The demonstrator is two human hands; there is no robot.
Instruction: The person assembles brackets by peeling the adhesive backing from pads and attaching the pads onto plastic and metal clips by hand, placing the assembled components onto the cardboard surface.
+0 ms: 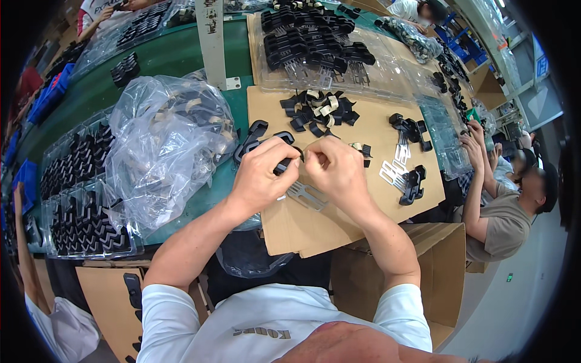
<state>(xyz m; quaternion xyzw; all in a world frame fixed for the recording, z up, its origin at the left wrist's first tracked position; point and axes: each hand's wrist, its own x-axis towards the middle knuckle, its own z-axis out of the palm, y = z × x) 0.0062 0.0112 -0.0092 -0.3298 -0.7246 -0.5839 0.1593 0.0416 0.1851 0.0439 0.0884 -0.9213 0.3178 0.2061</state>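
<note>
My left hand [264,175] and my right hand [336,169] meet over the cardboard sheet, both with fingers pinched. Between the fingertips shows a small dark curved strip [299,152], mostly hidden by them. Below my left hand lies a slotted metal plate [307,197]. A black plastic part [249,140] sticks out behind the same hand; whether it joins the plate is hidden. Beyond my hands is a loose pile of small black curved pieces [318,111], some with tan backing. To the right, black clips [413,185] lie with slotted metal plates [394,170].
A crumpled clear plastic bag [166,145] of pieces lies at left, beside clear trays [91,227] of black parts. A large tray [387,78] of stacked parts lies behind the cardboard [357,233]. A white post [212,45] rises behind the bag. Co-workers [505,215] work around the table.
</note>
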